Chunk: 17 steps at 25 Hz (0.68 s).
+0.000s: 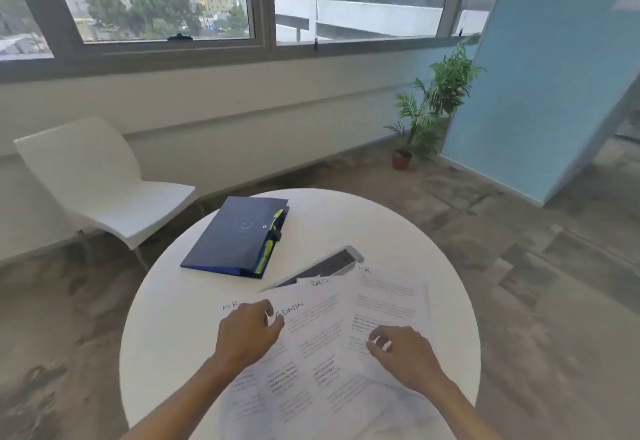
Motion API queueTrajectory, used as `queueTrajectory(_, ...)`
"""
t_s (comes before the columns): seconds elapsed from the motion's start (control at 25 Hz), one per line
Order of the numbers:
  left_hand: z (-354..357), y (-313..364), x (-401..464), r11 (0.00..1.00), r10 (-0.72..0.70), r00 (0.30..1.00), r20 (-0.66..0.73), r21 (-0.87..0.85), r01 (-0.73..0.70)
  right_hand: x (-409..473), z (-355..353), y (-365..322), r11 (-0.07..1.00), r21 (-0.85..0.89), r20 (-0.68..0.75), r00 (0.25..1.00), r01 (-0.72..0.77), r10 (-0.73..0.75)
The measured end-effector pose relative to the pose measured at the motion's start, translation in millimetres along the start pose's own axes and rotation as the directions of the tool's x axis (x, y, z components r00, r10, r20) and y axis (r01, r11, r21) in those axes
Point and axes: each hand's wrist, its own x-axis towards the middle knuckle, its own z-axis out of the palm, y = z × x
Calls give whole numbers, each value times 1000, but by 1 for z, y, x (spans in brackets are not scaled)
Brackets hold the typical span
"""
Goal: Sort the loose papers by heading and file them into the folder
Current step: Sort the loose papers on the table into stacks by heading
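Both of my hands hover low over the fanned white printed papers (322, 335) at six o'clock on the round white table (398, 232). My left hand (247, 330) sits at about seven o'clock, fingers curled down onto the sheet headed "ADMIN" beside one headed "HR"; whether it pinches the paper or only rests on it I cannot tell. My right hand (403, 349) at five o'clock has its fingers loosely bent, tips touching the right-hand "HR" sheet, grasping nothing that I can see. At eleven o'clock on the table lies the closed dark blue folder (235, 235), yellow-green tabs showing along its right edge. Between folder and papers a grey flat strip-shaped device (332, 263) pokes out from under the sheets. Off the table, a white plastic chair (97, 180) stands at ten o'clock and a potted green plant (429, 110) at two o'clock.
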Motion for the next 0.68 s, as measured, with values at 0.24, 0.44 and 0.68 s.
queueTrajectory(0.24, 79, 20, -12, 980, -193, 964, 181, -8, 197, 20, 19, 42, 998, 59, 142, 990, 10, -18)
queueTrajectory(0.44, 125, 62, -12, 962, -242, 948, 207, -80, 263, 45, 38, 71, 996, -22, 311, 947, 88, -77)
queueTrajectory(0.68, 154, 99, 11, 944, -326, 919, 221, 21, 329, 47, 58, 87, 954, -183, 476, 871, 238, -125)
